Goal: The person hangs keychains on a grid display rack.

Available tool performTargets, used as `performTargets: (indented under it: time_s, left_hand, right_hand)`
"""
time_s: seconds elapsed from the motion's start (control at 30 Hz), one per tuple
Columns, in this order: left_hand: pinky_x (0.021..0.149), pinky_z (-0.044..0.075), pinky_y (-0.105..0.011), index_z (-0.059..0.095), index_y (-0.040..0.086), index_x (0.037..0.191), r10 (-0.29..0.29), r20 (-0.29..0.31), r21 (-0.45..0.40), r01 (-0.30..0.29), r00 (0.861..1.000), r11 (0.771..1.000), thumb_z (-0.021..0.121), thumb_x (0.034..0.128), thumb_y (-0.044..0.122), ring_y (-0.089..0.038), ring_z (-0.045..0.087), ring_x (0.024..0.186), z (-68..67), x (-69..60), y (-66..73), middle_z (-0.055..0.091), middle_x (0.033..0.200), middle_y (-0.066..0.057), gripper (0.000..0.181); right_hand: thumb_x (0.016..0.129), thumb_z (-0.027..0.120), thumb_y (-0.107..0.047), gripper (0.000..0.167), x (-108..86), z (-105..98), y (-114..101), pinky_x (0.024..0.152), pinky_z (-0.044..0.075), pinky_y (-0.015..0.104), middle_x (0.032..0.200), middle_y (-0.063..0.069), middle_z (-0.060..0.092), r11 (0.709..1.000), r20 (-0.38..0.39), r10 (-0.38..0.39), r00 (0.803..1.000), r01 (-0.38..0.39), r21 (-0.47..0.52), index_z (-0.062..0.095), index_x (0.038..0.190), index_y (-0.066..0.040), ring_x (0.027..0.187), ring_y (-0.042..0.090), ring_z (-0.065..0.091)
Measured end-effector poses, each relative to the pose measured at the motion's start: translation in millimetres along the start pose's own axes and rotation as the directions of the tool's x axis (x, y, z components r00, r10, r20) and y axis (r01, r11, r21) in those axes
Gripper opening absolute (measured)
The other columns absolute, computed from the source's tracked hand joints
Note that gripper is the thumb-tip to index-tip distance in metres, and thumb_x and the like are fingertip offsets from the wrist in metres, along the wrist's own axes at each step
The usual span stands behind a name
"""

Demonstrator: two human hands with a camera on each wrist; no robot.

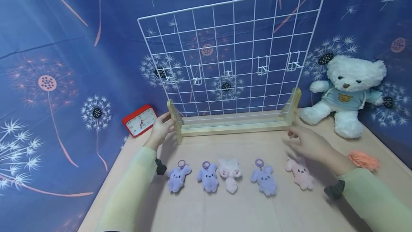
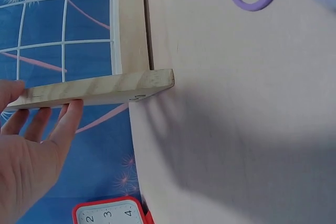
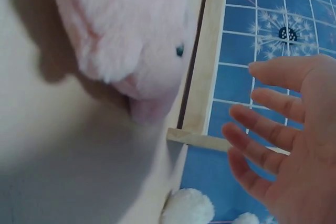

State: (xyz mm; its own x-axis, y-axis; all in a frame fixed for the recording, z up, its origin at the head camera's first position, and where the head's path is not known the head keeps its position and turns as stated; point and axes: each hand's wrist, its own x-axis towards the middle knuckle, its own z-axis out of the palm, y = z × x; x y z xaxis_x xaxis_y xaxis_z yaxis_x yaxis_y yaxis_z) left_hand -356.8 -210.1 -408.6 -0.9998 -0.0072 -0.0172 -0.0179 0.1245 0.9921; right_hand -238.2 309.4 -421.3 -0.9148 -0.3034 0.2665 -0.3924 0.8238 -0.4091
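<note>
A white wire grid rack (image 1: 233, 128) stands upright on a wooden base with a post at each end. My left hand (image 1: 160, 130) grips its left post (image 2: 100, 88), fingertips on the outer face and one digit over the edge. Beside the right post, my right hand (image 1: 310, 145) hovers with fingers spread, holding nothing in the right wrist view. Below that hand lies a pink plush keychain (image 1: 302, 175). To its left on the table are a lavender plush (image 1: 265, 181), a white plush (image 1: 230, 176), another lavender plush (image 1: 210, 179) and a third lavender plush (image 1: 176, 179).
Several white hooks (image 1: 263, 69) hang in a row across the grid. A red clock (image 1: 140, 120) sits behind my left hand. At the right are a white teddy bear (image 1: 349, 92) and an orange yarn bundle (image 1: 364, 160). Blue dandelion-patterned cloth (image 1: 80, 63) surrounds the table.
</note>
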Motion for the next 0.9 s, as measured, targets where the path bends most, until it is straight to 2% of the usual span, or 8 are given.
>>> performTargets:
  time_s: [0.13, 0.23, 0.3, 0.5, 0.6, 0.73, 0.83, 0.9]
  left_hand:
    - [0.102, 0.052, -0.048, 0.034, -0.001, 0.157, 0.003, 0.001, -0.002, -0.003, 1.000, 1.000, 0.058, 0.1040, 0.004, -0.038, 0.047, 0.137, -4.1, -1.9, -1.6, 0.042, 0.154, -0.025, 0.058]
    - [0.101, 0.053, -0.047, 0.035, -0.001, 0.157, 0.002, 0.011, -0.003, -0.002, 1.000, 1.000, 0.057, 0.1044, 0.005, -0.038, 0.048, 0.136, -2.8, -1.5, -2.2, 0.043, 0.153, -0.025, 0.057]
    - [0.101, 0.053, -0.046, 0.035, 0.000, 0.157, 0.001, 0.011, -0.001, -0.001, 1.000, 1.000, 0.057, 0.1046, 0.005, -0.038, 0.048, 0.136, -1.8, -1.3, -2.1, 0.043, 0.153, -0.025, 0.057]
    - [0.102, 0.053, -0.046, 0.037, 0.002, 0.157, -0.003, -0.008, -0.005, 0.003, 1.000, 1.000, 0.058, 0.1047, 0.007, -0.035, 0.049, 0.136, -1.6, -1.4, -1.2, 0.046, 0.152, -0.023, 0.056]
    - [0.102, 0.053, -0.047, 0.037, 0.003, 0.157, -0.006, -0.009, -0.006, 0.006, 1.000, 1.000, 0.058, 0.1046, 0.007, -0.035, 0.049, 0.136, -1.9, -2.1, -0.5, 0.046, 0.152, -0.023, 0.056]
    - [0.102, 0.053, -0.046, 0.036, 0.003, 0.157, -0.012, -0.006, -0.002, 0.012, 1.000, 1.000, 0.057, 0.1047, 0.007, -0.035, 0.047, 0.137, -1.6, -2.7, 0.2, 0.045, 0.153, -0.022, 0.057]
    - [0.102, 0.052, -0.047, 0.036, 0.003, 0.157, -0.014, -0.010, -0.005, 0.014, 1.000, 1.000, 0.058, 0.1044, 0.006, -0.035, 0.048, 0.137, -0.4, -2.7, 0.4, 0.044, 0.154, -0.021, 0.057]
    - [0.103, 0.052, -0.048, 0.036, 0.002, 0.157, -0.011, -0.013, -0.014, 0.011, 1.000, 1.000, 0.058, 0.1041, 0.006, -0.034, 0.048, 0.137, 0.6, -2.8, 0.8, 0.044, 0.155, -0.021, 0.057]
  right_hand:
    - [0.095, 0.073, -0.013, 0.026, 3.4, 5, 6, 0.077, 0.060, 0.045, 0.100, 0.011, 0.071, 0.993, 0.085, -0.032, 0.996, 0.022, 0.114, 0.070, 0.116, 0.002, 0.090, 0.029, 0.066]
    - [0.093, 0.075, -0.009, 0.013, 2.2, 8, 12, 0.071, 0.058, 0.032, 0.093, 0.002, 0.071, 0.989, 0.150, -0.030, 0.988, 0.008, 0.148, 0.074, 0.104, -0.001, 0.084, 0.019, 0.065]
    - [0.091, 0.076, -0.008, 0.007, 1.5, 9, 17, 0.069, 0.056, 0.029, 0.089, -0.002, 0.070, 0.988, 0.190, -0.021, 0.982, -0.009, 0.156, 0.074, 0.097, -0.005, 0.081, 0.015, 0.063]
    - [0.089, 0.077, -0.009, 0.006, 1.2, 10, 28, 0.068, 0.050, 0.027, 0.087, -0.005, 0.066, 0.981, 0.316, -0.008, 0.949, -0.054, 0.187, 0.071, 0.089, -0.011, 0.080, 0.011, 0.056]
    - [0.090, 0.075, -0.008, 0.006, 0.2, 12, 32, 0.070, 0.049, 0.026, 0.088, -0.005, 0.066, 0.977, 0.339, -0.039, 0.940, -0.035, 0.210, 0.071, 0.089, -0.012, 0.081, 0.009, 0.055]
    - [0.095, 0.069, -0.009, 0.010, -0.7, 13, 36, 0.068, 0.049, 0.025, 0.082, -0.005, 0.063, 0.962, 0.356, -0.070, 0.932, -0.031, 0.270, 0.070, 0.085, -0.011, 0.077, 0.007, 0.054]
    - [0.099, 0.066, -0.013, 0.015, -1.2, 12, 37, 0.065, 0.047, 0.023, 0.078, -0.005, 0.061, 0.944, 0.390, -0.051, 0.919, -0.083, 0.320, 0.071, 0.084, -0.009, 0.072, 0.005, 0.052]
    - [0.098, 0.066, -0.012, 0.014, -2.1, 11, 38, 0.067, 0.047, 0.023, 0.080, -0.005, 0.063, 0.936, 0.407, -0.062, 0.911, -0.089, 0.341, 0.072, 0.086, -0.008, 0.075, 0.005, 0.053]
